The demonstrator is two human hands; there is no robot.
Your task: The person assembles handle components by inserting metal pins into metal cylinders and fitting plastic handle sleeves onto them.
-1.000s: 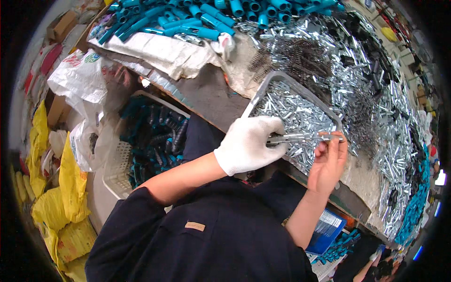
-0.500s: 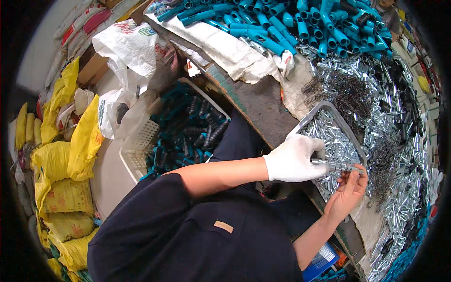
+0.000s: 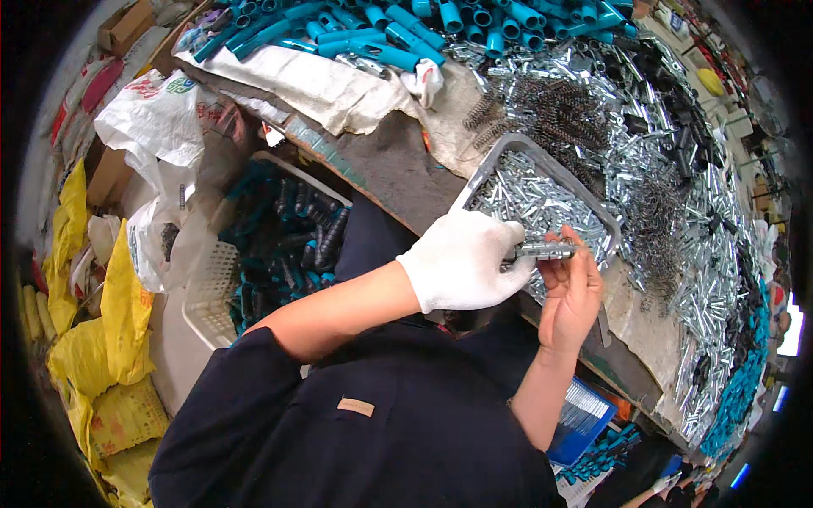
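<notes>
Workbench [image 3: 398, 169]: is being seen running from the upper left to the lower right of the frame, its dark top bare near the middle.
Metal parts [image 3: 703, 212]: are being shown heaped thickly across the right side of the bench, with dark springs [image 3: 559, 106] mixed in above the tray.
Blue tubes [image 3: 423, 21]: are being kept in a pile along the top edge, just above a white cloth [image 3: 313, 80].
Basket [image 3: 216, 288]: is being seen left of centre, below the bench edge, filled with dark and blue handles.
Yellow bags [image 3: 93, 339]: are being left bunched along the left edge, under white plastic bags [image 3: 157, 127].
Tray [image 3: 508, 157]: a grey one is being kept right of centre, filled with small silver pieces.
Left hand [image 3: 461, 258]: is being worn in a white glove, curled, its fingertips being pinched on one end of the metal rod.
Right hand [image 3: 572, 292]: is bare, held upright, its thumb and fingers being pinched on the other end of the rod.
Metal rod [image 3: 544, 250]: a short silver one is being held level between both hands, just over the tray's near edge, right of centre.
</notes>
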